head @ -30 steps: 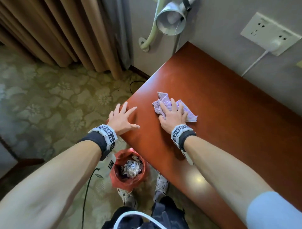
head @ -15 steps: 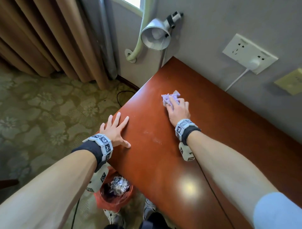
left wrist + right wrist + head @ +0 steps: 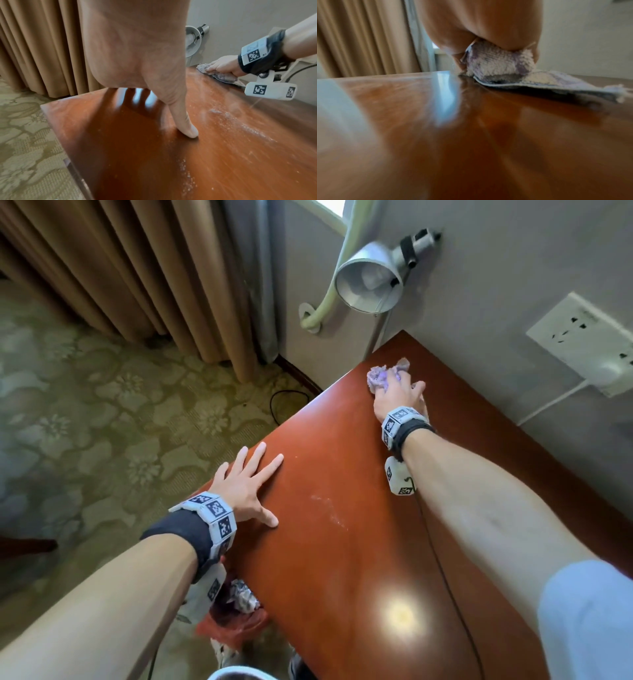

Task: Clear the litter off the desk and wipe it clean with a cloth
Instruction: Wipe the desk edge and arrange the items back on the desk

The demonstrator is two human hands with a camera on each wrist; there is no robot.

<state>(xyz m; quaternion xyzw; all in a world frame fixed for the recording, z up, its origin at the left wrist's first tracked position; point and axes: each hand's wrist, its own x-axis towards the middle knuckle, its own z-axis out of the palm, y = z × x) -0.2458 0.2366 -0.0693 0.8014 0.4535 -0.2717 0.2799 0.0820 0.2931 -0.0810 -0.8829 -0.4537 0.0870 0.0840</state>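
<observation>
Your desk (image 3: pixel 342 542) is a glossy reddish-brown slab that fills the lower right of the head view, its far end butted against the grey wall (image 3: pixel 496 302) and its left edge running beside the patterned carpet (image 3: pixel 85 422). Tan curtains (image 3: pixel 137 268) hang over that carpet at the upper left. On the wall above the desk's far corner a silver lamp (image 3: pixel 368 280) tilts down, and to the right a white socket plate (image 3: pixel 582 340) carries a plug whose white cable (image 3: pixel 555 402) runs down toward the desk. Below the desk's near left corner a red-lined bin (image 3: pixel 236 621) sits on the floor with crumpled paper litter (image 3: pixel 243 599) inside, partly hidden by your left forearm. Your left hand (image 3: pixel 245 489) lies flat near the desk's left edge, released, fingers straight and spread, the thumb tip pressed to the wood in the left wrist view. Your right hand (image 3: pixel 397 395) is at the far corner close to the wall, grasping the cloth (image 3: pixel 385 374): its fingers curl over the pale purple, bunched towel and press it onto the desk, while one loose corner trails flat on the wood to the right in the right wrist view. Between your two hands a faint streak of whitish crumbs (image 3: pixel 329 508) lies on the surface; the left wrist view shows it as fine specks scattered along the wood.
</observation>
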